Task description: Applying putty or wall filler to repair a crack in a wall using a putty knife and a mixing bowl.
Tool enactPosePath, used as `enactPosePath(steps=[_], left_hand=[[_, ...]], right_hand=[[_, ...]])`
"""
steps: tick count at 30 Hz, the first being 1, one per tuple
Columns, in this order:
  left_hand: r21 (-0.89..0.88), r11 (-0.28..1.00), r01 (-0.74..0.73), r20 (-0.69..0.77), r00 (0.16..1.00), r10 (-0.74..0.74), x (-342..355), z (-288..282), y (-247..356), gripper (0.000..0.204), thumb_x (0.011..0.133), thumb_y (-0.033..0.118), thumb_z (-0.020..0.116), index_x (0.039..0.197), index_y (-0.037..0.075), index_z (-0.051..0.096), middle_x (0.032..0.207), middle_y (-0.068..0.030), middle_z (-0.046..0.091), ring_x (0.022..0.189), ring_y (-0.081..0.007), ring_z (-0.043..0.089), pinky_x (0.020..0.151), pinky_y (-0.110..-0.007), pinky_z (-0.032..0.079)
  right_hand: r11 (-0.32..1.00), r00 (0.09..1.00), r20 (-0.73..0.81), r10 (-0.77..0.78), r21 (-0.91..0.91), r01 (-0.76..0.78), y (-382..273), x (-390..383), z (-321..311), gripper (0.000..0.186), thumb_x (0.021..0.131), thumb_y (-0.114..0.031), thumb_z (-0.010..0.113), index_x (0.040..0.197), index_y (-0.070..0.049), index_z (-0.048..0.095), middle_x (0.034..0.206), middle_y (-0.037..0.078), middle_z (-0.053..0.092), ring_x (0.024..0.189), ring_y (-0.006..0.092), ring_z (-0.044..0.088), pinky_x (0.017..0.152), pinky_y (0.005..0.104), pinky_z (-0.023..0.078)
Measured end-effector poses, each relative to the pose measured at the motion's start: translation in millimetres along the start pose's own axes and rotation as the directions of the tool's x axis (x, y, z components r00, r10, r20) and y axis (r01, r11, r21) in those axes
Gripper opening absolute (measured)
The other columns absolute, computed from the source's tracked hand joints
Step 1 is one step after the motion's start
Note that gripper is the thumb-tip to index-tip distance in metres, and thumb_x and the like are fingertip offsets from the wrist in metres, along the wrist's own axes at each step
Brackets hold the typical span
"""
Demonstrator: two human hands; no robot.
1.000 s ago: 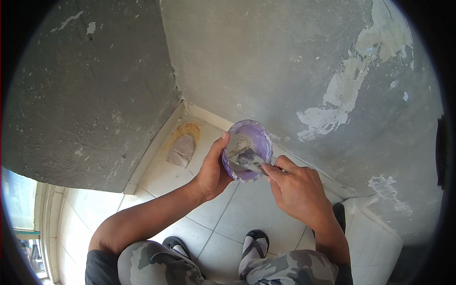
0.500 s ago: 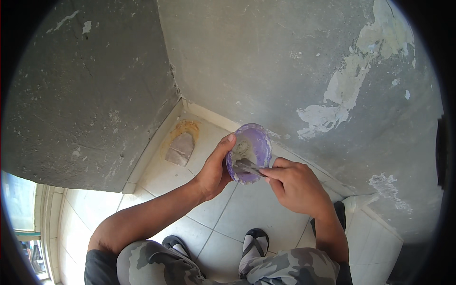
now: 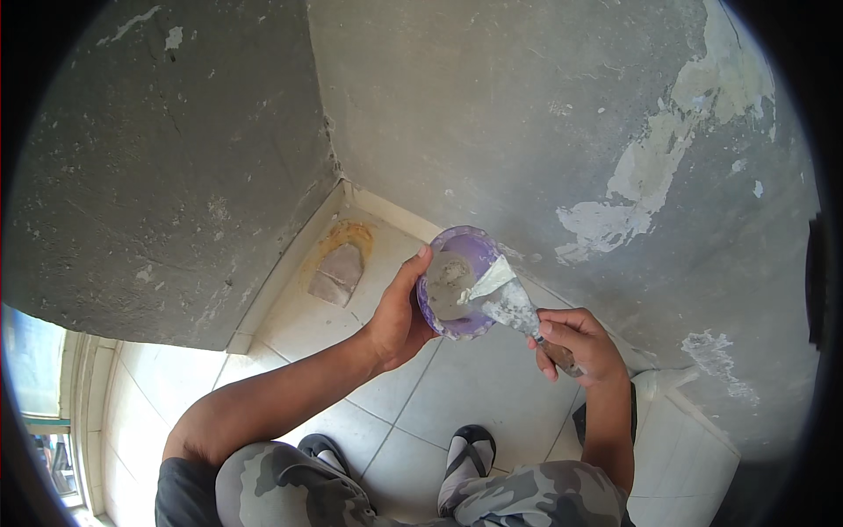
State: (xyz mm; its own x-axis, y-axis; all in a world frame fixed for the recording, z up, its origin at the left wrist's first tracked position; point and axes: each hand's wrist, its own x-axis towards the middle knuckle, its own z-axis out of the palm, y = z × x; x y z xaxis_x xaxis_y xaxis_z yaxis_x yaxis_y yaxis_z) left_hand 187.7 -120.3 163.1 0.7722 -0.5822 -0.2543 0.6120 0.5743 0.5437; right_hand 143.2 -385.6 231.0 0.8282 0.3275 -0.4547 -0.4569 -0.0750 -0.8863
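My left hand [image 3: 402, 314] grips the left side of a purple bowl [image 3: 483, 249], thumb on its rim. The bowl is tilted toward me, and greyish-white paste [image 3: 450, 277] lies in it. In my right hand [image 3: 584, 347] is a putty knife [image 3: 512, 306], fingers closed round its brown handle. Its broad blade reaches over the bowl's right rim, and a pale layer of paste coats the blade's tip. Whether the blade touches the rim I cannot tell.
Two bare grey walls meet in a corner ahead; the right wall [image 3: 492, 114] has pale patches [image 3: 628, 193]. A flat stone-like piece [image 3: 336, 274] lies on the tiled floor [image 3: 457, 386] by an orange-brown stain. A window [image 3: 35, 369] is at the left.
The putty knife has come up out of the bowl and moved right, its blade turned to show paste on it. My left hand and the bowl have hardly moved.
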Motion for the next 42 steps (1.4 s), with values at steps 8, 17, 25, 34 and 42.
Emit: enactPosePath(steps=[8,17,25,34,42], left_hand=[[-0.017,1.0,0.011,0.06,0.998,-0.01,5,1,-3,0.078,0.097,0.069,0.037,0.152,0.013,0.039,0.151,-0.0092,0.047,0.14,-0.028,0.044,0.114,-0.049,0.034],[0.001,1.0,0.001,0.111,0.994,-0.001,2,-2,-4,0.085,0.096,0.075,0.03,0.156,0.015,0.032,0.156,-0.0084,0.042,0.143,-0.0278,0.041,0.116,-0.05,0.032],[-0.005,1.0,-0.002,0.083,0.997,0.002,-1,-4,-2,0.082,0.094,0.073,0.041,0.153,0.016,0.038,0.152,-0.0086,0.045,0.139,-0.0275,0.044,0.111,-0.051,0.037],[-0.031,0.999,-0.042,0.033,0.999,0.043,-3,5,1,0.079,0.096,0.07,0.044,0.149,0.012,0.041,0.146,-0.0106,0.05,0.136,-0.0263,0.048,0.113,-0.047,0.037],[-0.041,0.999,-0.035,0.04,0.999,0.037,-2,6,-1,0.077,0.096,0.069,0.044,0.149,0.013,0.041,0.146,-0.0105,0.05,0.136,-0.0262,0.049,0.112,-0.047,0.039]], right_hand=[[0.807,0.982,0.108,-0.153,0.588,0.061,83,11,1,0.031,0.104,-0.021,0.051,0.108,0.009,0.059,0.086,0.012,0.062,0.053,0.0188,0.058,0.051,0.0305,0.046],[0.555,0.856,-0.024,-0.516,0.753,0.355,76,2,14,0.029,0.104,-0.028,0.052,0.116,-0.001,0.051,0.094,0.01,0.058,0.06,0.0171,0.055,0.053,0.0312,0.045],[0.525,0.432,-0.299,-0.851,-0.434,0.732,31,-20,-38,0.034,0.101,-0.021,0.06,0.126,0.002,0.062,0.092,0.01,0.063,0.07,0.013,0.056,0.063,0.0263,0.044],[-0.334,0.32,0.306,-0.897,-0.942,-0.037,-37,-37,-99,0.053,0.077,0.008,0.07,0.126,-0.012,0.071,0.087,0.005,0.06,0.069,0.0198,0.058,0.057,0.0323,0.049],[-0.562,0.465,0.408,-0.785,-0.786,-0.258,-68,-45,-103,0.057,0.073,0.004,0.068,0.125,-0.018,0.071,0.089,0.002,0.058,0.071,0.018,0.055,0.057,0.0321,0.048]])
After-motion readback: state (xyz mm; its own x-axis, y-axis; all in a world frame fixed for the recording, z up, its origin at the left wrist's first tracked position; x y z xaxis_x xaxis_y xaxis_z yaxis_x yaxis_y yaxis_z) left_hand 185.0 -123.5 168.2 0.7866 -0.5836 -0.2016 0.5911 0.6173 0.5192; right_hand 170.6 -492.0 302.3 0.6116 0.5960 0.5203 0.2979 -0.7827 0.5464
